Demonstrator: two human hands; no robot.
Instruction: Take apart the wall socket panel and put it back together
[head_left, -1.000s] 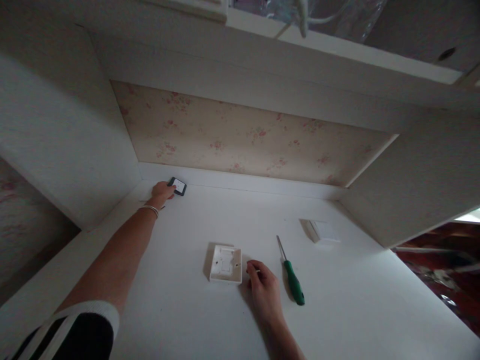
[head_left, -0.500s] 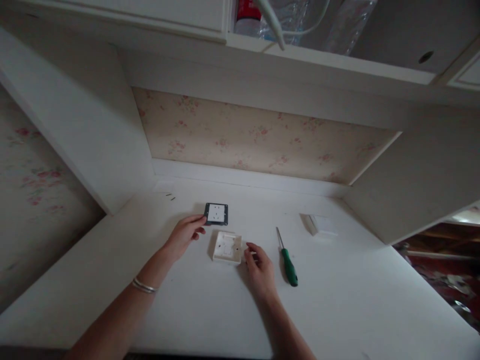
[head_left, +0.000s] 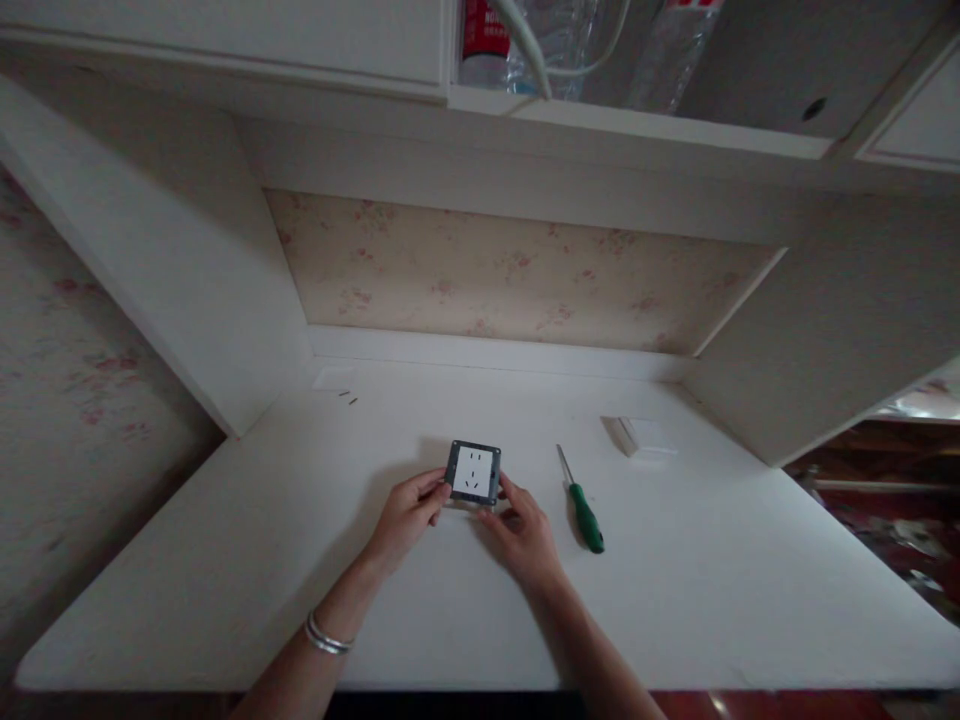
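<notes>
A wall socket (head_left: 473, 472) with a white face and dark frame sits between my hands, over the white back box. Only a pale strip of that box shows below the socket, so I cannot tell whether the two are pressed together. My left hand (head_left: 409, 515) pinches the socket's left edge between thumb and fingers. At the right edge, my right hand (head_left: 525, 525) has its fingers curled against the socket, its thumb low by the box. A green-handled screwdriver (head_left: 585, 518) lies just right of my right hand.
Two small screws (head_left: 349, 397) lie at the back left of the white tabletop (head_left: 262, 560). Toward the back right is a white cover plate or box (head_left: 646, 438). Overhead, a shelf (head_left: 637, 122) holds plastic bottles and a hanging white cable (head_left: 525, 45).
My left hand has brought the socket right and toward me, over the white box. My right hand has moved slightly and now touches the socket's right side.
</notes>
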